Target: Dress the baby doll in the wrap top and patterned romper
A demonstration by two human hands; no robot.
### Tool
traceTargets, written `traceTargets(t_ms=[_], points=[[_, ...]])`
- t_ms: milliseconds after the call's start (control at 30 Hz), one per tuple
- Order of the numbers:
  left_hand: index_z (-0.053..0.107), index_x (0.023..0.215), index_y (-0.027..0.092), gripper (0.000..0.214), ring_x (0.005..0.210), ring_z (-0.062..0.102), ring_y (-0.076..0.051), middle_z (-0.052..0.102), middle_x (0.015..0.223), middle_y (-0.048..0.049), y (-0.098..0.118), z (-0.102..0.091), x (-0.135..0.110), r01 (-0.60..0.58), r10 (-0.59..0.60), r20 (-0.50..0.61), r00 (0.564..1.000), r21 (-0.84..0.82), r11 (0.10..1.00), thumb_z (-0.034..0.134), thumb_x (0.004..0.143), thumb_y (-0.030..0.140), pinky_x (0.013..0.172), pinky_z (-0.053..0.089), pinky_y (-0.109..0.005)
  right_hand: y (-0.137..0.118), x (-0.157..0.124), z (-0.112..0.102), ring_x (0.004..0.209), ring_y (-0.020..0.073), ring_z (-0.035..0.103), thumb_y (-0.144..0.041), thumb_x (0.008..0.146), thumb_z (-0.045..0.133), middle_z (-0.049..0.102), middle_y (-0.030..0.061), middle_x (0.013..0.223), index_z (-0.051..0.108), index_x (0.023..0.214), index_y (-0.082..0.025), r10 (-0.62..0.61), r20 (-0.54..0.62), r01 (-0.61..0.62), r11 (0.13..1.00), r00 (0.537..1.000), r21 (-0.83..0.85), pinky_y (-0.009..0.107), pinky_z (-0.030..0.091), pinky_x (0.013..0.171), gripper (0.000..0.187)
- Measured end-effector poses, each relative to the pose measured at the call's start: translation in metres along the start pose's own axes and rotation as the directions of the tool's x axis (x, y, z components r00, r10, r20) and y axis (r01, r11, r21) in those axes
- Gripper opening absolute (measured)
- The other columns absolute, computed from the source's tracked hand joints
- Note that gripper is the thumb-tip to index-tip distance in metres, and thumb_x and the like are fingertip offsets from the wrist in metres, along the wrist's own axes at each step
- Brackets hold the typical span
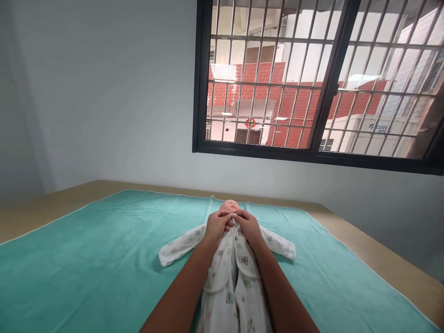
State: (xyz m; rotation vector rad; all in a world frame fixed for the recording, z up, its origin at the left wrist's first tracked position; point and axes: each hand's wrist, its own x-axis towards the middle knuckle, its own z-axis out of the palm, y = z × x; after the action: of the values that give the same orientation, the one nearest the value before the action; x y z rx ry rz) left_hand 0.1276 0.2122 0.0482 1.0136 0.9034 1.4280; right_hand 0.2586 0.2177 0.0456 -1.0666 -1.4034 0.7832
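Note:
A baby doll lies on its back on the green cloth, dressed in a white printed baby jacket with matching trousers. Both sleeves stretch out to the sides. At the collar, just below the doll's head, my left hand pinches one front edge of the jacket. Close beside it, my right hand pinches the other edge, fingertips nearly touching the left ones. Below the hands the jacket's front hangs parted. My fingers hide any fastener at the neck.
The green cloth covers most of a wooden table, whose rim shows around it. Behind stands a pale wall with a dark-framed barred window.

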Motion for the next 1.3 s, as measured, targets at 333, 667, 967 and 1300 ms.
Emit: traceTargets(t_ms=[333, 667, 967, 1300], points=[[0.064, 0.083, 0.011, 0.011, 0.053, 0.063, -0.009, 0.068, 0.071, -0.0041, -0.001, -0.001, 0.001, 0.029, -0.029, 0.006, 1.000, -0.018, 0.999, 0.072, 0.076, 0.013, 0.041, 0.040, -0.016, 0.002, -0.001, -0.002, 0.072, 0.0154, 0.055, -0.041, 0.073, 0.063, 0.064, -0.0012, 0.070, 0.068, 0.071, -0.019, 0.013, -0.008, -0.013, 1.000, 1.000, 0.003, 0.025, 0.041, 0.069, 0.022], [0.060, 0.079, 0.012, 0.008, 0.049, 0.058, -0.006, 0.066, 0.067, -0.0022, 0.003, -0.005, 0.001, 0.059, -0.058, 0.026, 0.998, -0.052, 0.997, 0.068, 0.077, 0.008, 0.041, 0.040, -0.014, 0.003, -0.004, -0.004, 0.069, 0.0147, 0.053, -0.048, 0.076, 0.060, 0.063, -0.0016, 0.069, 0.067, 0.070, -0.018, 0.057, -0.024, -0.056, 0.997, 0.998, 0.048, 0.024, 0.039, 0.065, 0.030], [0.060, 0.076, 0.012, 0.014, 0.046, 0.058, -0.008, 0.063, 0.059, 0.0003, -0.004, -0.002, 0.003, 0.019, -0.019, 0.033, 0.999, -0.005, 1.000, 0.074, 0.073, 0.014, 0.039, 0.039, -0.016, -0.002, -0.005, -0.004, 0.078, 0.0181, 0.058, -0.045, 0.074, 0.062, 0.069, 0.0022, 0.078, 0.072, 0.075, -0.018, 0.045, -0.028, -0.044, 0.998, 0.999, 0.035, 0.026, 0.043, 0.071, 0.029], [0.058, 0.080, 0.014, 0.019, 0.051, 0.063, -0.010, 0.066, 0.066, -0.0026, 0.002, -0.003, -0.001, 0.042, -0.042, 0.040, 0.998, -0.020, 0.999, 0.073, 0.075, 0.026, 0.042, 0.042, -0.017, -0.013, -0.014, 0.003, 0.077, 0.0195, 0.059, -0.053, 0.075, 0.061, 0.068, 0.0025, 0.074, 0.069, 0.061, -0.019, -0.068, 0.003, 0.069, 0.996, 0.998, -0.055, 0.027, 0.043, 0.073, 0.037]])
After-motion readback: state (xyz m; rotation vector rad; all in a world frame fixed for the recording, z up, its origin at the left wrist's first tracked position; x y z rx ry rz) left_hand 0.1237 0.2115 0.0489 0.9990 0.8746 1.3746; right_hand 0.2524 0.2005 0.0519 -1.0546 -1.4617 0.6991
